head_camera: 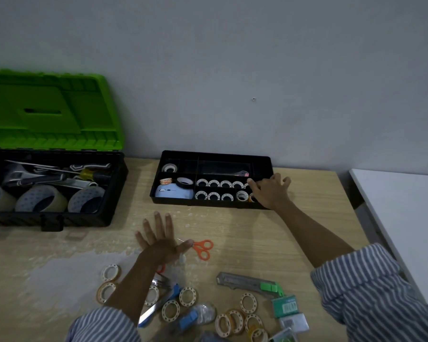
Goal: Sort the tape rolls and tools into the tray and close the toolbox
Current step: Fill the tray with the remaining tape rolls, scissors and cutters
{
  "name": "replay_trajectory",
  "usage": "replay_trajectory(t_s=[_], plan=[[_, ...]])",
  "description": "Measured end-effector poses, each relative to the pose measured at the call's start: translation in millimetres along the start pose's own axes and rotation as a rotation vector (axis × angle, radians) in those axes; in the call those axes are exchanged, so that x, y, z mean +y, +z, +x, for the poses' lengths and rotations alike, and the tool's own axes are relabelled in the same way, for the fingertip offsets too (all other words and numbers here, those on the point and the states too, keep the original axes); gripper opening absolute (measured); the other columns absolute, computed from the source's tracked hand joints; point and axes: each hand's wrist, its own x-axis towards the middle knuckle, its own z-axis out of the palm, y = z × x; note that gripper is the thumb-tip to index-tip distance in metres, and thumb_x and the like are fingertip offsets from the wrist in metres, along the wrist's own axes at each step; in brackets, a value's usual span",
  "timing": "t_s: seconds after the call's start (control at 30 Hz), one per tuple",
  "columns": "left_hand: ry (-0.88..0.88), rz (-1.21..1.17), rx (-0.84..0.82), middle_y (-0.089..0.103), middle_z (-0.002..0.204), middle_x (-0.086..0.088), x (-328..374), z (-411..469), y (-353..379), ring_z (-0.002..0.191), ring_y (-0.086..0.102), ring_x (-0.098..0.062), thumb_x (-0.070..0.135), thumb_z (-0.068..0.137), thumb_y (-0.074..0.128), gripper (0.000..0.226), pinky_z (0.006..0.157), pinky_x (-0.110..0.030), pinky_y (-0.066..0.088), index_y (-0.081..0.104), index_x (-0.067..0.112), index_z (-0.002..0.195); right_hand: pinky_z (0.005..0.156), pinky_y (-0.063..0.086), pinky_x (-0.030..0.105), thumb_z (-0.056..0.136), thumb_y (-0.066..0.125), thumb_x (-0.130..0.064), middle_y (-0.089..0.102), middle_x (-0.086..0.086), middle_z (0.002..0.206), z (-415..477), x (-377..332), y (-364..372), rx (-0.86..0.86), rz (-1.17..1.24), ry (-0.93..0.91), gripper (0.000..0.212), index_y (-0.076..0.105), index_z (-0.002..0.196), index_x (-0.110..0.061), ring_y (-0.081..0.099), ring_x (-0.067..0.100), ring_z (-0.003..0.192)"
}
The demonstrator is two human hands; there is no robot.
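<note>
Right hand (269, 191), fingers spread, hovers over the right front corner of the tray (232, 156) (tape rolls (214, 183) just beside its fingertips); left hand (161, 240) lies spread before the tray, thumb at the orange scissors (203, 248).

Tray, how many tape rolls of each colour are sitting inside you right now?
White rolls: 10, one half hidden by the right hand
Black roll: 1
Red-printed roll: 1
Orange roll: 1, partly hidden by the same hand
Total: 13 rolls in the tray
</note>
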Motion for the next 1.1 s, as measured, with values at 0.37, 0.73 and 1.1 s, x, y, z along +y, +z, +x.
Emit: replay_trajectory(t_s=[0.37,0.73,1.1], plan=[[-0.005,0.007,0.000,-0.049,0.143,-0.009,-1.4,-1.3,-0.1,0.135,-0.037,-0.042,0.078,0.082,0.029,0.104,0.109,-0.061,-0.019,-0.037,0.021,0.139,0.071,0.041,0.020,0.081,0.060,-0.009,0.058,-0.008,0.065,-74.7,15.6,11.2,-0.127,0.418,-0.391,0.010,0.070,0.084,-0.010,0.051,-0.002,0.059],[0.020,0.020,0.023,-0.053,0.136,-0.001,-3.3,-4.8,3.4,0.136,-0.036,-0.041,0.099,0.049,0.007,0.122,0.110,-0.060,-0.019,-0.038,0.029,0.137,0.077,0.047,0.014,0.082,0.059,0.005,0.071,0.015,0.100,-161.0,38.5,10.4,-0.429,0.545,-0.361,0.020,0.072,0.097,0.001,0.063,0.005,0.082],[0.012,0.013,0.034,-0.048,0.145,-0.007,-2.4,-1.9,5.4,0.136,-0.036,-0.042,0.078,0.082,0.027,0.099,0.111,-0.061,-0.016,-0.034,0.025,0.141,0.071,0.037,0.026,0.080,0.070,-0.011,0.047,-0.007,0.083,-190.6,6.1,27.0,-0.431,0.357,-0.544,0.023,0.072,0.103,-0.009,0.045,0.012,0.082]])
